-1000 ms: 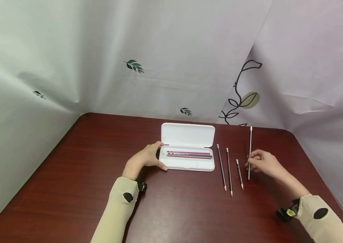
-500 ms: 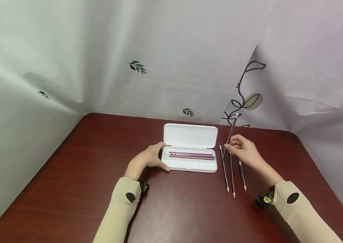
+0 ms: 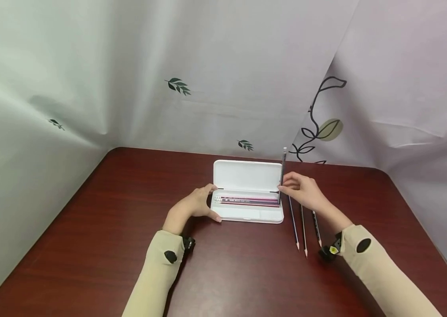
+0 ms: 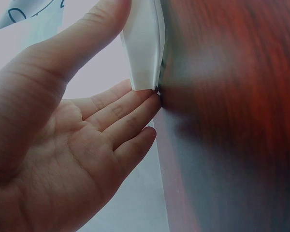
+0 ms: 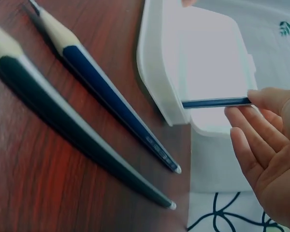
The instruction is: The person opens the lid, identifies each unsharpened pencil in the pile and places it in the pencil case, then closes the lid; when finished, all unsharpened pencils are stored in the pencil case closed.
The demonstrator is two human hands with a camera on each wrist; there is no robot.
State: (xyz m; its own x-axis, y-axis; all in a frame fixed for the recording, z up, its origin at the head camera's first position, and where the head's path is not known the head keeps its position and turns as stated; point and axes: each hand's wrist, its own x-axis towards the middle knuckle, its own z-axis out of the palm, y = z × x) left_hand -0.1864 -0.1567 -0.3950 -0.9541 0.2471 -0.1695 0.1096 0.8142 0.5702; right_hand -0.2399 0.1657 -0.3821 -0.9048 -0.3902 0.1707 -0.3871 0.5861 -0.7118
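Note:
A white pencil case (image 3: 235, 213) lies on the table with its lid (image 3: 247, 175) raised. Several red and dark pencils (image 3: 247, 202) lie in its rear compartment. My left hand (image 3: 193, 204) holds the case's left end, thumb at the front edge and fingers toward the back corner; in the left wrist view the fingers touch the case (image 4: 144, 53). My right hand (image 3: 304, 192) pinches a dark blue pencil (image 3: 282, 171) between thumb and fingers, nearly upright, eraser end up. Its lower end reaches inside the case's right end, and the tip is hidden in the right wrist view.
Right of the case lie a blue pencil (image 3: 294, 224), a dark green pencil (image 3: 304, 231) and a short dark pencil (image 3: 316, 226), points toward me. My right hand and wrist pass over their upper ends. Behind the table hangs a pale curtain (image 3: 215, 110).
My right hand has lifted a pencil from the far right and carried it left, over the loose pencils, to the case's right end. The left hand stays at the case.

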